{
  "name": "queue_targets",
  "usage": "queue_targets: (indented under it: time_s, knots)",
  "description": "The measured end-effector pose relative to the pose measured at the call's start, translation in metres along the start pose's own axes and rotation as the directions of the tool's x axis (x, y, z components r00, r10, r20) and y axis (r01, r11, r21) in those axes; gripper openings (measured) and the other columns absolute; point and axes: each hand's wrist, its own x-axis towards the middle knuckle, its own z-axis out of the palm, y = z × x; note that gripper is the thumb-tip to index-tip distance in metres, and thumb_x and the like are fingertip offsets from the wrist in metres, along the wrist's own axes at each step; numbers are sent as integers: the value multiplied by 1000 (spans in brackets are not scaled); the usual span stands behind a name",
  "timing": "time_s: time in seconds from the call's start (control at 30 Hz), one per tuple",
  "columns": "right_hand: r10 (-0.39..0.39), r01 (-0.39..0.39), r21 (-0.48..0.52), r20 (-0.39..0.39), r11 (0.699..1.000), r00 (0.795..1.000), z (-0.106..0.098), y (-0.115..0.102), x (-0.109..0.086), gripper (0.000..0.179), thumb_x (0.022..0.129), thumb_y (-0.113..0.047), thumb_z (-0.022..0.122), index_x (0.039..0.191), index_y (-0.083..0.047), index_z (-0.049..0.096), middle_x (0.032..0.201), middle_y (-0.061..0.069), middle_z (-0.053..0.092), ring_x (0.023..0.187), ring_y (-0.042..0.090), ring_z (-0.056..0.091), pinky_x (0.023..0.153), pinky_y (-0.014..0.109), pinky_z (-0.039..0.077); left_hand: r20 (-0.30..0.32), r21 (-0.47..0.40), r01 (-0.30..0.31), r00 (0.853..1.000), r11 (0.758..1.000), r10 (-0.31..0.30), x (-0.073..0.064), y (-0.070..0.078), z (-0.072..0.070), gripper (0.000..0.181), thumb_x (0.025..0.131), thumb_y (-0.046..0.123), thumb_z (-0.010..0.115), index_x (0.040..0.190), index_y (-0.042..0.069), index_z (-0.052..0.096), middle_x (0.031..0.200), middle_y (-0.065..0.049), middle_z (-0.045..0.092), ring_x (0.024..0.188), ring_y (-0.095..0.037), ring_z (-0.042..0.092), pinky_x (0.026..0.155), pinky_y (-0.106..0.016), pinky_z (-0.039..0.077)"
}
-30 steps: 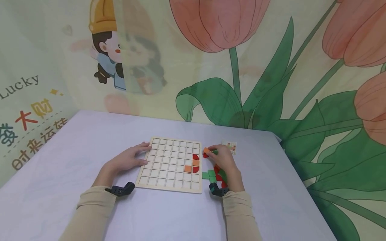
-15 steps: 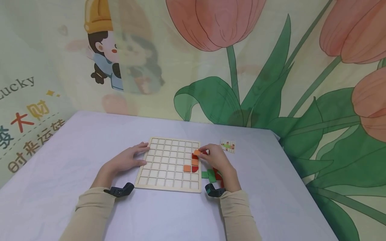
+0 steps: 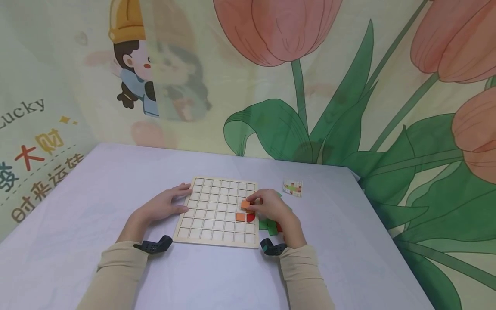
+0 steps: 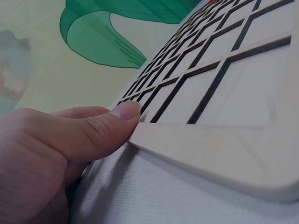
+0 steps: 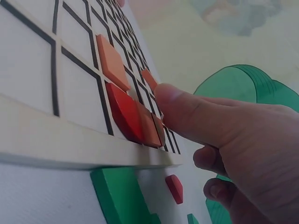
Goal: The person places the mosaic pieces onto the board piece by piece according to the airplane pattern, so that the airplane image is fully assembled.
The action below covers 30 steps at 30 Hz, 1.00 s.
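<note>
My left hand [image 3: 164,204] rests at the left edge of a wooden grid board [image 3: 209,214]. In the left wrist view its thumb [image 4: 125,111] touches the board's rim, and its fingers lie largely behind the thumb. Over the right part of the grid, my right hand [image 3: 273,206] pinches an orange square tile [image 3: 245,204] between thumb and fingers. That tile shows tilted and close over the cells in the right wrist view. Just below it sit another orange square tile [image 3: 240,217] and a red rounded tile [image 3: 250,218]. A further orange tile [image 5: 147,123] in the right column is partly covered by the hand.
Green tiles [image 3: 267,226] lie against the board's right side, with red ones partly hidden under the right hand. A small printed pattern card [image 3: 292,188] lies at the back right of the white-covered table [image 3: 217,275]. A tulip-patterned curtain [image 3: 271,86] hangs behind.
My right hand has carried the orange square tile leftward from beside the board to over its grid, and a little nearer to me. My left hand has stayed at the board's edge.
</note>
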Motion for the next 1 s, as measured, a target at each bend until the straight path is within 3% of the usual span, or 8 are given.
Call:
queue_targets:
  time_s: [0.2,0.37,0.7,1.0]
  knots:
    - [-64,66,-55,41,996,997,7,-7,-1,26,82,-28,75,106,-18,73,95,-5,66,76,14,51,58,22,43,1,13,15,1000,1000,-15,-8,-2,1,67,85,33,68,142,7,43,158,-12,23,146,-40,12,115,-62,9]
    - [-99,101,-104,22,989,995,7,-8,-2,25,82,-26,74,105,-16,73,99,-4,68,77,10,51,63,22,45,-12,20,-29,999,999,29,-5,0,1,66,85,32,68,140,5,45,156,-15,25,145,-41,13,115,-62,11]
    - [-95,95,-105,1,990,995,8,-10,-6,22,83,-23,74,104,-16,73,101,-4,66,85,10,55,73,25,48,-10,17,-15,1000,1000,15,-2,4,0,65,85,32,67,140,5,46,156,-15,26,145,-42,14,115,-62,11]
    - [-121,121,-140,5,983,993,7,-11,-3,22,82,-23,74,103,-15,74,97,-4,65,82,9,54,71,22,49,-9,26,-13,1000,1000,13,-2,4,-1,66,85,33,68,140,5,45,156,-15,25,144,-42,14,114,-63,11]
